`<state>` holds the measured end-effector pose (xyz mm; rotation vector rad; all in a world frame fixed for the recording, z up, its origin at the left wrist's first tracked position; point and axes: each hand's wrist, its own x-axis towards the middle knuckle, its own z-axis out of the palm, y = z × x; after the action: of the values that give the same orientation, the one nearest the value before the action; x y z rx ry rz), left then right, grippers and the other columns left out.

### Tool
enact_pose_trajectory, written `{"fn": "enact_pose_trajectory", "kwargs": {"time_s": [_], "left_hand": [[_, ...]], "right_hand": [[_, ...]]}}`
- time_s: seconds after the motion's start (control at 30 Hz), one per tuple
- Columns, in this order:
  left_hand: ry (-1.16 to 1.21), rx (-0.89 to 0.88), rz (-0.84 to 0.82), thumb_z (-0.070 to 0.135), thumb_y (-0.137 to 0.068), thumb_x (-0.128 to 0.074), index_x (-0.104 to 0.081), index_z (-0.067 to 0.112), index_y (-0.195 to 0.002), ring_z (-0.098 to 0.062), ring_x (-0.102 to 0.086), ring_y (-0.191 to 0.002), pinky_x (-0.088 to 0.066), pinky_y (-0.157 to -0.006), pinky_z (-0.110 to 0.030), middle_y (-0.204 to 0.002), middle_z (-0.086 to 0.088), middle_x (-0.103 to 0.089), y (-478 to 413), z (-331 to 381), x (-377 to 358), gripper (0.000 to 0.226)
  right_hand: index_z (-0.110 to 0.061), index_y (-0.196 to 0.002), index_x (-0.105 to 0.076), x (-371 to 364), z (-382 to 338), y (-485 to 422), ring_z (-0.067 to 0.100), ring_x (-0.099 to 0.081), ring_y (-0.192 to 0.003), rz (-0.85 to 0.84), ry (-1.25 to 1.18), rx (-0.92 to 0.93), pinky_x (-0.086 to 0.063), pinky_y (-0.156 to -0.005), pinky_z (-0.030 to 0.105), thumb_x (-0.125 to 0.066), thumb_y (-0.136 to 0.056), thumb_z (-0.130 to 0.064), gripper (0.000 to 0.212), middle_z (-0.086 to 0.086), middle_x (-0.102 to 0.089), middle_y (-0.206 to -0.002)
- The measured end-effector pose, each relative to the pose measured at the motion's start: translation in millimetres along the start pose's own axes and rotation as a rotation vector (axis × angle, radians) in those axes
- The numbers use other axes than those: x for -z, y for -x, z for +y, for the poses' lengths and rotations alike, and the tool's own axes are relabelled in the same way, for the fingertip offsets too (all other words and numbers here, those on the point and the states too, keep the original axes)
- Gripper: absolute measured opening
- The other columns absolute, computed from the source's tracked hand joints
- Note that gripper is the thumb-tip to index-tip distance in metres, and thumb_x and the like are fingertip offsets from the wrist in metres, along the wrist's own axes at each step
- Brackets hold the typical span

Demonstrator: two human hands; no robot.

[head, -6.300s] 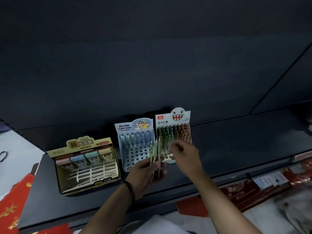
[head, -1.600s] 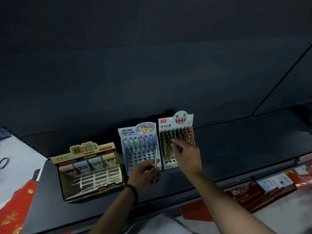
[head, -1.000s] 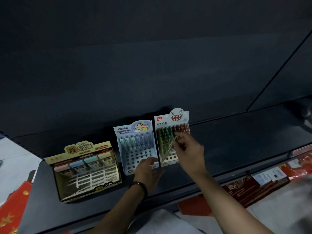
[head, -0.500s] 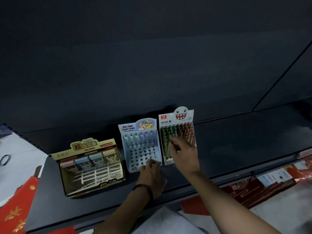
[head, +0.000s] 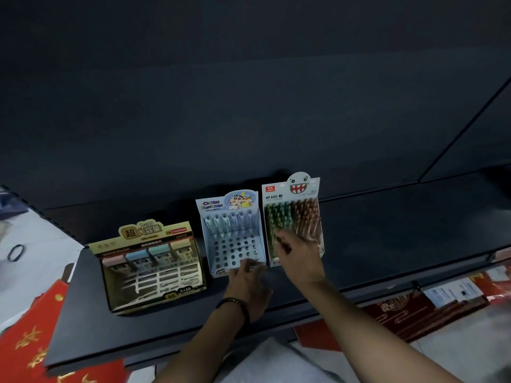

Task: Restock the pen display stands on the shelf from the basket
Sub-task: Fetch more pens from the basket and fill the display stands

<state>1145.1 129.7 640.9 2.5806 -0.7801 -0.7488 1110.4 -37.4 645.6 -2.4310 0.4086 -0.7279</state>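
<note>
Red paper (head: 30, 335) with gold characters, black loop (head: 15, 252) (on the pale floor (head: 41, 239)), red packets (head: 401, 313) lower right

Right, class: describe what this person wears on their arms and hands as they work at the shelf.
Both forearms are bare, with no sleeves or gloves in view. The left hand has a dark beaded bracelet round its wrist. The right hand and its wrist carry nothing. No ring is visible on either hand.
</note>
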Motion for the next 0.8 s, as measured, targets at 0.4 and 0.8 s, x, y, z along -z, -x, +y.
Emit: {"fn": "enact_pose_trajectory", "kwargs": {"time_s": [0.4,0.8], "left_hand": [[-0.013,-0.146,-0.006,0.031,-0.103,-0.047,-0.063,0.026,-0.101,-0.017,-0.062,-0.084,-0.050,-0.070,-0.032,-0.100,0.001,-0.068,8.0,19.3,13.2,0.017],[-0.366,-0.700,-0.614,0.046,-0.087,-0.055,-0.066,0.035,-0.100,-0.018,-0.070,-0.091,-0.059,-0.084,-0.034,-0.103,0.007,-0.073,62.9,143.6,-110.7,0.020]], "right_hand": [[-0.026,-0.109,-0.070,56.4,10.8,39.7,0.008,-0.057,-0.055,-0.141,0.078,-0.203,-0.052,-0.052,0.032,-0.064,-0.103,-0.030,0.009,-0.012,-0.063,-0.069],[-0.021,-0.128,-0.068,210.1,19.7,341.4,0.026,-0.071,-0.106,-0.040,0.165,-1.370,-0.052,-0.089,0.030,-0.061,-0.102,-0.045,0.036,0.004,-0.079,-0.106]]}}
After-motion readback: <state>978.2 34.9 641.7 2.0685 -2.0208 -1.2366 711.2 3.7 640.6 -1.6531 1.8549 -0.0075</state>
